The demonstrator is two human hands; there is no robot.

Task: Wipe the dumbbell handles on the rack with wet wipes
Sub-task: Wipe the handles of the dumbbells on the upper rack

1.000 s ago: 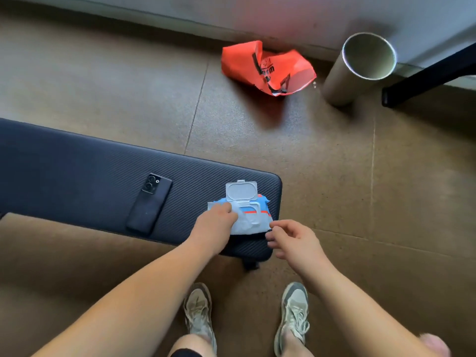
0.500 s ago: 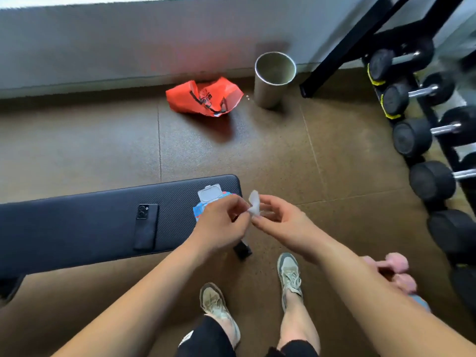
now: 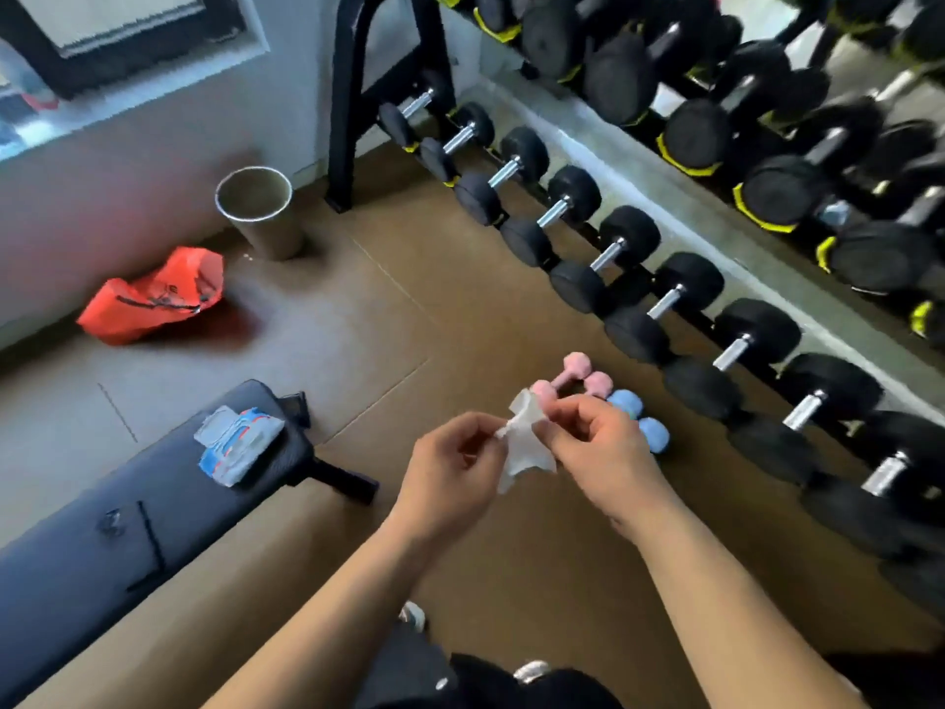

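Wet wipe (image 3: 524, 445) hangs pinched between curled fingers of left hand (image 3: 450, 475) and right hand (image 3: 601, 450)

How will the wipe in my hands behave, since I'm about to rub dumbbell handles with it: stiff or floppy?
Probably floppy: the wipe hangs crumpled and sagging between the left hand and right hand. Likely very light, as fingertip pinches carry it. It should wrap round a handle easily.
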